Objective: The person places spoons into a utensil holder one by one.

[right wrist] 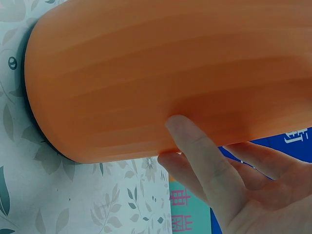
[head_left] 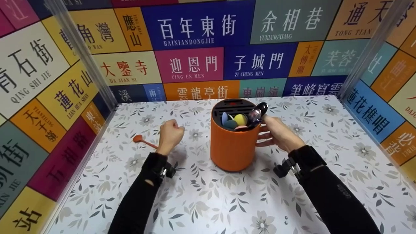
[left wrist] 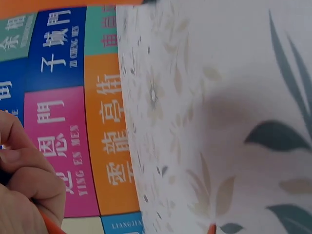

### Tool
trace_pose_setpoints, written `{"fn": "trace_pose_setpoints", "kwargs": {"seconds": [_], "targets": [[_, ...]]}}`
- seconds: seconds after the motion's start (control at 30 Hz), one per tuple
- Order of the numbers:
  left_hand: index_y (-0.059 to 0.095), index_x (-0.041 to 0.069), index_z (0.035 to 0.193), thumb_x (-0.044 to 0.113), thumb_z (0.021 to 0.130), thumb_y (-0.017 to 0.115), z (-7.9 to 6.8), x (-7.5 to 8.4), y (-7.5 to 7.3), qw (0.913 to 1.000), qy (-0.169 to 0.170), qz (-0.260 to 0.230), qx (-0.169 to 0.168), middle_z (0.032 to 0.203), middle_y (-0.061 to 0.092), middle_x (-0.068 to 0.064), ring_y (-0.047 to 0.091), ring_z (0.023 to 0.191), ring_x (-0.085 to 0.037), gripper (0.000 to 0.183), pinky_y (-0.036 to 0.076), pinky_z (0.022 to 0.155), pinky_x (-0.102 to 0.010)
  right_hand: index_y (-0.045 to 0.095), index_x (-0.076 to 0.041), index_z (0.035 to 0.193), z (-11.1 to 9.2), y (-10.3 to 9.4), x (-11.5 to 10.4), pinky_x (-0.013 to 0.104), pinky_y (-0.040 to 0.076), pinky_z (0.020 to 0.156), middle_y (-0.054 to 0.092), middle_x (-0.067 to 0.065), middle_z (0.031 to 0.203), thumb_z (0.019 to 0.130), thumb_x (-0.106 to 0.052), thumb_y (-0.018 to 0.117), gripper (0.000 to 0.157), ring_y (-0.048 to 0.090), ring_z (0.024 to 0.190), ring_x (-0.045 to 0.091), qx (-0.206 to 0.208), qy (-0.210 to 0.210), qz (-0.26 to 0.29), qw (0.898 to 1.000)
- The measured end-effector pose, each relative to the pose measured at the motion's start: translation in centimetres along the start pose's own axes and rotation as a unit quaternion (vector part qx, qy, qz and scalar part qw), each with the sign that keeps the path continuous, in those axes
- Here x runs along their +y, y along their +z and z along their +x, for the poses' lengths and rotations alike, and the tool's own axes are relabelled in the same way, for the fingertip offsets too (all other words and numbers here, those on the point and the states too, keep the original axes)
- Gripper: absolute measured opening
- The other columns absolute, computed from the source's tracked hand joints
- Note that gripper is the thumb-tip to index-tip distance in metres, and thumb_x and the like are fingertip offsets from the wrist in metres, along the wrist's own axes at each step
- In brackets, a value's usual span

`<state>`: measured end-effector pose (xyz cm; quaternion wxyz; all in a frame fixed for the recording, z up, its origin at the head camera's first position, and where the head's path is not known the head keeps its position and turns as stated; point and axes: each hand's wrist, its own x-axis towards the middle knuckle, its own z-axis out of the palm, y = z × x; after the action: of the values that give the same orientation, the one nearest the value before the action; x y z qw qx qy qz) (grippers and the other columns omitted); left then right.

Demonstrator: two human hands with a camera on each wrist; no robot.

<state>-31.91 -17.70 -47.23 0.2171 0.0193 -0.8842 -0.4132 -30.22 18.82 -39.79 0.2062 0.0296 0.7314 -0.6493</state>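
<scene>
An orange cylindrical utensil holder (head_left: 232, 149) with a black slotted top stands upright mid-table. Colourful rounded utensil heads, one of them a yellow head (head_left: 240, 119), poke from its front half, and a shiny dark spoon (head_left: 261, 108) leans over its right rim. My left hand (head_left: 171, 134) is curled into a fist left of the holder, gripping the handle of an orange spoon (head_left: 137, 138) whose bowl points left. Most of that handle is hidden by the hand. My right hand (head_left: 280, 130) rests its fairly straight fingers (right wrist: 195, 146) against the holder's right side.
The table (head_left: 227, 208) has a pale floral cover. A colourful sign-covered wall (head_left: 198, 65) closes off the back, with similar panels on the left and right. Clear upright strips (head_left: 92, 61) line the corners.
</scene>
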Motion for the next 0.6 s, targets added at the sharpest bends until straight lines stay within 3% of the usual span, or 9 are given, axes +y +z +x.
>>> {"fn": "trace_pose_setpoints", "kwargs": {"seconds": [0.33, 0.47, 0.6], "targets": [[0.036, 0.019, 0.059, 0.001, 0.074, 0.061, -2.5, 4.8, 0.8, 0.9925, 0.087, -0.069, -0.050, 0.055, 0.033, 0.008, 0.035, 0.054, -0.016, 0.035, 0.029, 0.054, -0.031, 0.060, -0.003, 0.127, 0.0, 0.0, 0.1, 0.048, 0.062, 0.085, 0.070, 0.017, 0.114, 0.102, -0.056, 0.056, 0.059, 0.075, 0.093, 0.030, 0.004, 0.001, 0.006, 1.000], [0.034, 0.019, 0.060, 0.000, 0.075, 0.060, -3.3, 6.6, 0.5, 0.9878, 0.103, -0.100, -0.060, 0.056, 0.031, 0.008, 0.032, 0.055, -0.015, 0.035, 0.027, 0.055, -0.029, 0.059, -0.002, 0.132, -0.1, 0.0, 0.0, 0.048, 0.062, 0.085, 0.069, 0.018, 0.117, 0.102, -0.058, 0.055, 0.063, 0.075, 0.094, 0.031, 0.003, -0.001, 0.003, 1.000], [0.036, 0.019, 0.060, -0.002, 0.075, 0.060, -4.0, 7.8, 0.2, 0.9817, 0.097, -0.147, -0.072, 0.057, 0.033, 0.008, 0.035, 0.056, -0.014, 0.036, 0.027, 0.056, -0.028, 0.057, -0.001, 0.136, -0.1, -0.1, 0.0, 0.048, 0.062, 0.086, 0.068, 0.019, 0.120, 0.102, -0.058, 0.054, 0.066, 0.075, 0.096, 0.031, 0.003, -0.001, -0.002, 1.000]]}}
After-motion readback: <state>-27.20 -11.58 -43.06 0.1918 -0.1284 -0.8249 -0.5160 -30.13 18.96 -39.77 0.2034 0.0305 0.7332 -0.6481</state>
